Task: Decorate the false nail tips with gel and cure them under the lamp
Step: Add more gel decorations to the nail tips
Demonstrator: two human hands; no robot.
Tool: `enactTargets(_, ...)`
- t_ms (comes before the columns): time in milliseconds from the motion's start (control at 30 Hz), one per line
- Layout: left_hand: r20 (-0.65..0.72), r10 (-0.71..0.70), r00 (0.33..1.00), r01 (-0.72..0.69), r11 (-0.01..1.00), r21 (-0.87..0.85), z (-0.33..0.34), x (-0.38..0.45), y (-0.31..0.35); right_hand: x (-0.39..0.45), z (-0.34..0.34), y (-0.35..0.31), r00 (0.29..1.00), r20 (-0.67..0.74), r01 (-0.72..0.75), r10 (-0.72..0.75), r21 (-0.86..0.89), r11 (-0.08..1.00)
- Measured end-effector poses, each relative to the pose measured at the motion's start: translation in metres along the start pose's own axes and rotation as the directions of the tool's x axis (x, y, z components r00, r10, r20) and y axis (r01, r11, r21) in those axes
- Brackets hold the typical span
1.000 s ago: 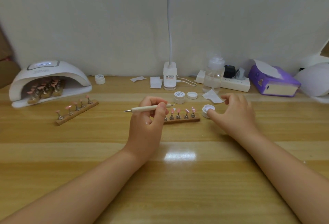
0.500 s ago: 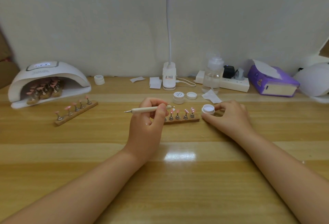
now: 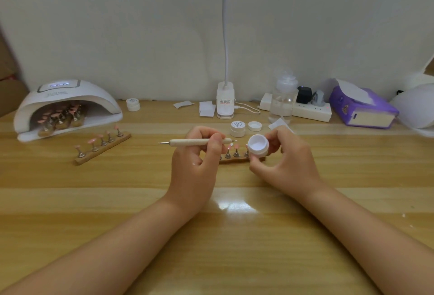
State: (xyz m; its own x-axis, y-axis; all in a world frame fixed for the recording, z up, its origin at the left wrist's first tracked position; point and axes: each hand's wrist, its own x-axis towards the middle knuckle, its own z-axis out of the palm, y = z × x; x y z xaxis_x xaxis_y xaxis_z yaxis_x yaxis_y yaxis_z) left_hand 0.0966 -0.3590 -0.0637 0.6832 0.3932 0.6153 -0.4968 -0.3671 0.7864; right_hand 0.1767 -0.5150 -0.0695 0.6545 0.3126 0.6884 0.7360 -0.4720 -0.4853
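Observation:
My left hand (image 3: pixel 195 165) grips a pale dotting pen (image 3: pixel 190 142) held level, its metal tip pointing left. My right hand (image 3: pixel 288 161) holds a small open white gel jar (image 3: pixel 257 145) lifted off the table and tilted toward me. Behind both hands lies a wooden strip (image 3: pixel 237 159) with pink nail tips on metal stands, partly hidden. A second strip of pink tips (image 3: pixel 102 148) lies at the left. The white curing lamp (image 3: pixel 68 104) at the far left is lit and has more tip strips inside.
A closed gel jar (image 3: pixel 238 128) and a loose white lid (image 3: pixel 254 126) sit behind my hands. At the back stand a desk lamp base (image 3: pixel 225 100), a clear pump bottle (image 3: pixel 283 97), a power strip (image 3: pixel 312 111), a purple tissue box (image 3: pixel 362 109) and another small jar (image 3: pixel 133 104).
My right hand has picked the open jar up off the table and tilted it toward me, moving it left over the strip. My left hand with the pen has stayed put.

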Motion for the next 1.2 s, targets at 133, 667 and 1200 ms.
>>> enactTargets(133,0.027,-0.03,0.999,0.029,1.0,0.008,0.0023,-0.0024,-0.0004,-0.0039,0.003,-0.0064,0.993,0.089,0.079,-0.082,0.04,0.996)
enactTargets(667,0.095,-0.069,0.993,0.055,0.988,0.144,0.0042,-0.0047,0.002,-0.0037,0.0044,-0.0096,0.975,0.165,0.144,-0.148,0.034,0.989)
enactTargets(1200,0.122,-0.084,0.989,0.063,0.983,0.172,0.0036,-0.0052,0.0028,-0.0033,0.0034,-0.009,0.969,0.194,0.149,-0.151,0.024,0.988)
